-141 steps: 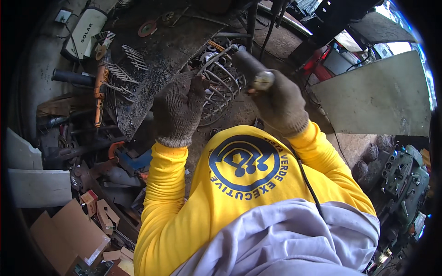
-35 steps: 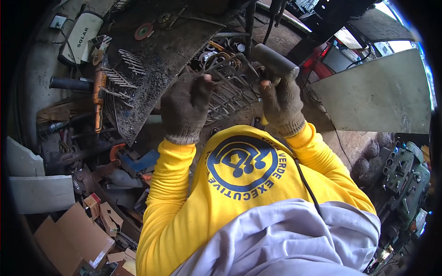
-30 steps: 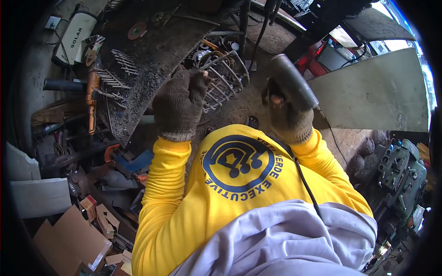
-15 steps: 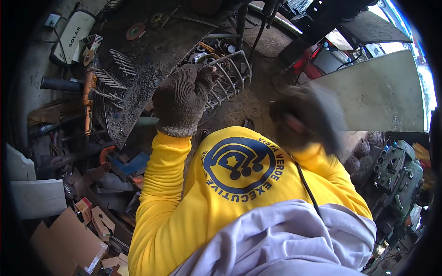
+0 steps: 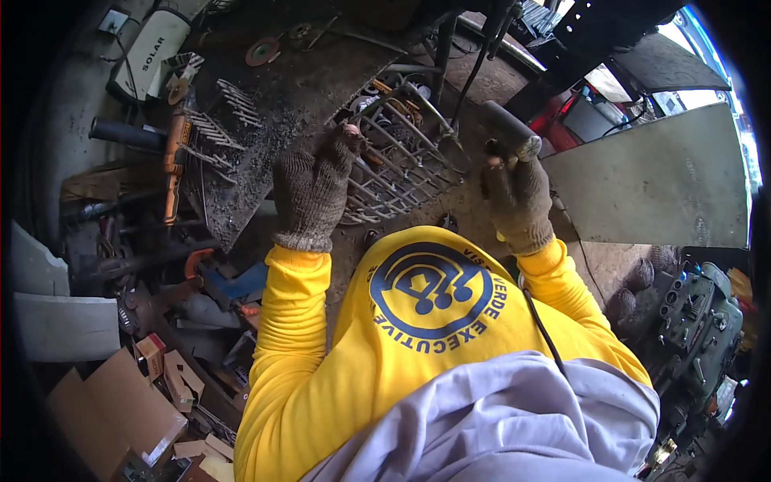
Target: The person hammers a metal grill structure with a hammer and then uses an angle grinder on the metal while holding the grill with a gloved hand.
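A grate of welded metal rods (image 5: 401, 173) is tilted up in front of me, with bent bars along its far side. At its left edge my left hand (image 5: 312, 185), in a brown knitted glove, is closed on the frame; a bare fingertip shows. To the right of the grate, my right hand (image 5: 520, 197), gloved alike, is closed on a hammer (image 5: 510, 127). Its thick, dark cylindrical head shows above the fist, with a worn shiny end. Most of the handle is hidden in the glove. The hammer is apart from the grate.
On the dark metal table (image 5: 321, 76) at left lie comb-like rod pieces (image 5: 238, 103), grit and a red disc (image 5: 263, 51). An orange grinder (image 5: 176, 153) sits at the table's left edge. Sheet metal (image 5: 666, 177) stands at right, above a green machine (image 5: 699, 329). Cardboard boxes (image 5: 120, 406) fill the lower left.
My right hand was a blur lower and nearer my body; now it is raised with the hammer upright in view. The grate has tipped so that more of its bars show.
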The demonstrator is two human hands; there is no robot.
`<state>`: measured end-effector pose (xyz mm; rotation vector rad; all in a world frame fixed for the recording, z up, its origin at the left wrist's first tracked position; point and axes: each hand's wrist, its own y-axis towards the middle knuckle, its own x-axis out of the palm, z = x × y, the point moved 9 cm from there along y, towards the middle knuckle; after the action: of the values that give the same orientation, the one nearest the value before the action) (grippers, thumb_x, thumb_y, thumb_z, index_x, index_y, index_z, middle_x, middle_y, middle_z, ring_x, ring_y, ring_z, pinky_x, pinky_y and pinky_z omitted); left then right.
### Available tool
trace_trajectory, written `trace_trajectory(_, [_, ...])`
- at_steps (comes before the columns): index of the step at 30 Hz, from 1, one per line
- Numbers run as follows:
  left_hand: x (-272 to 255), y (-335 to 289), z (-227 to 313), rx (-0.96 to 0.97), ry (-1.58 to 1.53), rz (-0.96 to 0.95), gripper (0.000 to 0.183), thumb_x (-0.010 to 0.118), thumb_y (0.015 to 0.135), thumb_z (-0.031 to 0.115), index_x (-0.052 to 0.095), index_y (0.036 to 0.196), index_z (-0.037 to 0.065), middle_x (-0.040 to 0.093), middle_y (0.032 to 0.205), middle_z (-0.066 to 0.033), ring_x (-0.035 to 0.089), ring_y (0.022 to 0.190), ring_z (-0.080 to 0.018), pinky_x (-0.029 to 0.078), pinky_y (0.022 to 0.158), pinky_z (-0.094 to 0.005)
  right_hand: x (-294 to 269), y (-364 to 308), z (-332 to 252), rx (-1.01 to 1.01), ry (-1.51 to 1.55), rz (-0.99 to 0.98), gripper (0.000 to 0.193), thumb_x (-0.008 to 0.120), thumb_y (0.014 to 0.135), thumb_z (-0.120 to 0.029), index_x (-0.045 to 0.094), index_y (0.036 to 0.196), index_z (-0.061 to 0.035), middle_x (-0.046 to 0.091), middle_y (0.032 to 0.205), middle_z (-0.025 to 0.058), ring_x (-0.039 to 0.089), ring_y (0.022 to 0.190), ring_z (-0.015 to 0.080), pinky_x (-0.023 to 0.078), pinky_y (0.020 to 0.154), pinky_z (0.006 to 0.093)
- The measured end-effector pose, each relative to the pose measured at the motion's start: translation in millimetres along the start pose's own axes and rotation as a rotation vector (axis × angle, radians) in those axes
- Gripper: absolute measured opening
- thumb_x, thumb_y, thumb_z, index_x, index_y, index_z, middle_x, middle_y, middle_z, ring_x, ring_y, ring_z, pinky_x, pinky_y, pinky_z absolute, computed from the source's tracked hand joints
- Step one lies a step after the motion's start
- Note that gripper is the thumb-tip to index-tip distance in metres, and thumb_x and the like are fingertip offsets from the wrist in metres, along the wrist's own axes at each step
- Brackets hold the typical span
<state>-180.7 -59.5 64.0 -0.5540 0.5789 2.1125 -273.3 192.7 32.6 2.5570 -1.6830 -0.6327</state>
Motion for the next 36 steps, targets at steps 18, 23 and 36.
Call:
trace_trajectory(18, [2, -19, 32, 0.207, 0.01, 0.066, 0.029, 0.068, 0.095, 0.031, 0.073, 0.094, 0.003, 0.07, 0.08, -0.0151, 0.068, 0.071, -0.0275, 0.05, 0.064, -0.0373, -8, -19, 11, 0.065, 0.292, -0.068, 0.041, 0.051, 0.102, -0.012, 0.042, 0.141, -0.0003, 0.063, 0.117, 0.0116, 0.063, 0.088, 0.0155, 0.052, 0.077, 0.0291])
trace_trajectory(23, [18, -27, 54, 0.398, 0.281, 0.138, 0.019, 0.07, 0.092, 0.027, 0.073, 0.09, 0.008, 0.07, 0.078, -0.0129, 0.069, 0.07, -0.0317, 0.053, 0.061, -0.0387, 7, -18, -25, -0.155, -0.234, -0.106, 0.03, 0.067, 0.09, -0.02, 0.06, 0.115, -0.005, 0.068, 0.099, 0.0168, 0.068, 0.084, 0.0336, 0.055, 0.071, 0.0407])
trace_trajectory(36, [24, -14, 37, 0.288, 0.445, 0.121, 0.029, 0.064, 0.095, 0.034, 0.069, 0.079, 0.01, 0.065, 0.07, -0.0152, 0.064, 0.059, -0.0327, 0.05, 0.054, -0.0416, 10, 8, -14, -0.026, -0.539, -0.213, 0.024, 0.066, 0.091, -0.022, 0.063, 0.107, -0.0042, 0.071, 0.095, 0.0156, 0.072, 0.087, 0.0293, 0.055, 0.073, 0.0439])
